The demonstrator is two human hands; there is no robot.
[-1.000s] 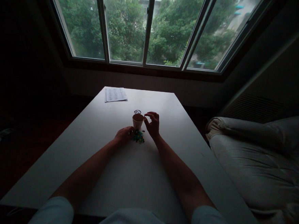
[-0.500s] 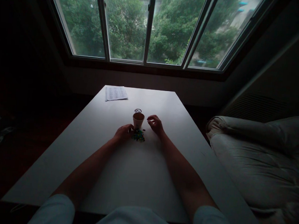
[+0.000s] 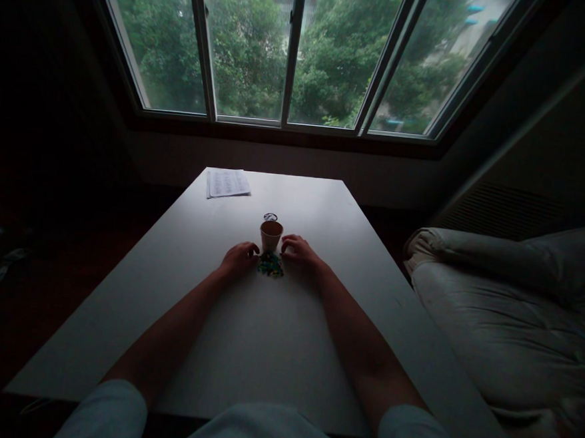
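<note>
A small paper cup (image 3: 270, 235) stands upright on the white table (image 3: 244, 336), with a little heap of green and blue bits (image 3: 270, 265) just in front of it. My left hand (image 3: 237, 258) rests on the table at the heap's left edge, fingers curled, thumb toward the cup's base. My right hand (image 3: 300, 251) lies low at the heap's right side, fingers bent with the tips near the cup's foot. Whether either hand pinches a bit is too dark and small to make out.
A small dark ring-like object (image 3: 270, 217) lies behind the cup. A printed sheet of paper (image 3: 227, 183) sits at the table's far left corner. A padded quilt or cushion (image 3: 507, 307) lies to the right. A wide window (image 3: 294, 52) fills the far wall.
My right hand, raised in a pinch beside the cup's rim a second ago, has come down to the table at the heap's right. My left hand has shifted only slightly.
</note>
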